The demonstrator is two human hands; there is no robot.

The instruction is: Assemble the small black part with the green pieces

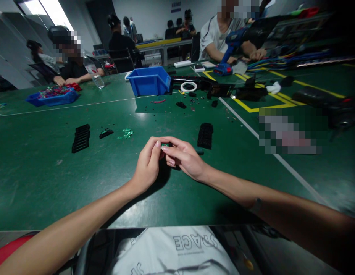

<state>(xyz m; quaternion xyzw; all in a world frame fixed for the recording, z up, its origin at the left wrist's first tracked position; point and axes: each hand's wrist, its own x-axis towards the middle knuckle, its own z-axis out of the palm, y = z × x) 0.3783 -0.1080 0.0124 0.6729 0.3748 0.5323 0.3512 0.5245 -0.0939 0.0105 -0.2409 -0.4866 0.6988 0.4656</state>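
My left hand (148, 165) and my right hand (184, 157) meet at the middle of the green table (51, 183). Both are closed in a pinch around one small green part (165, 144) held between the fingertips, just above the table top. A stack of black plastic pieces (205, 135) lies just right of my right hand. To the left lie a row of black pieces (81, 138), a small black part (105, 133) and a little heap of green parts (125, 133).
A blue bin (150, 81) stands further back, with a roll of white tape (188, 87) and scattered small black parts beside it. A blue tray (53, 96) of coloured parts sits far left. Other people sit round the table; one at the back right holds a blue power tool (231, 47).
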